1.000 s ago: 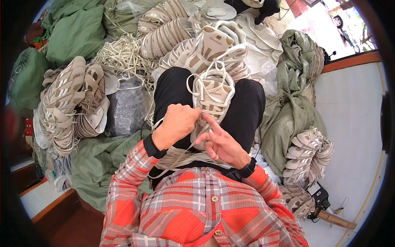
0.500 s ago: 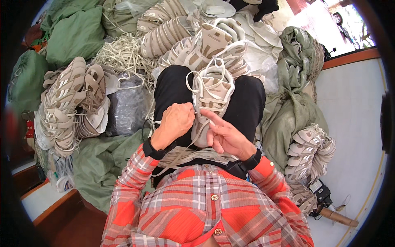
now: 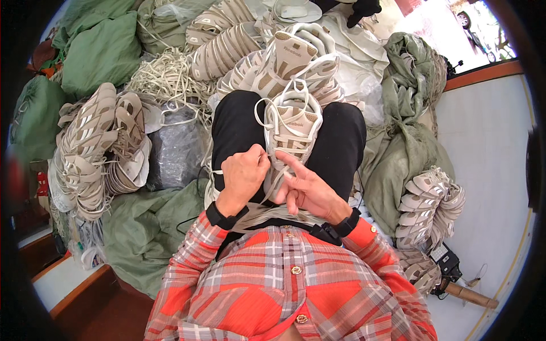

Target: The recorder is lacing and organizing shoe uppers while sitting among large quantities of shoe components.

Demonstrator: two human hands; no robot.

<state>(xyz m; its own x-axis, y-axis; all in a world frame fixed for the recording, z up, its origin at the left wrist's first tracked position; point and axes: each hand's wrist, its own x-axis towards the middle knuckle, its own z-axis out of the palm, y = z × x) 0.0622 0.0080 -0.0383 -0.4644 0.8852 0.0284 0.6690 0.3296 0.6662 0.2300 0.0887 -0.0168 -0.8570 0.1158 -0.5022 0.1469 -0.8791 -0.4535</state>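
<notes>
Between my knees an upper of a beige-and-white sneaker (image 3: 293, 128) points its toe toward me, its tongue and collar away from me. A cream shoelace (image 3: 291, 149) crosses its eyelets, with loose loops at the top. My left hand (image 3: 244, 177) is closed at the left eyelet edge, pinching what looks like the lace; the fingertips are partly hidden. My right hand (image 3: 310, 192) lies over the toe, index finger stretched toward the lower eyelets, the other fingers loosely bent and apart. More cream laces (image 3: 273, 214) lie in a bundle across my lap.
Beyond my knees stand laced sneaker uppers (image 3: 287, 59) and stacked uppers (image 3: 222, 54). A tangle of laces (image 3: 162, 77) and nested uppers (image 3: 88, 150) lie left, by green sacks (image 3: 99, 59). At right are another sack (image 3: 406, 165), more uppers (image 3: 429, 204) and a wooden-handled tool (image 3: 469, 295).
My left hand has turned more upright, its wrist shifting to the right. My right hand has moved slightly left over the toe. The shoe stays between my knees.
</notes>
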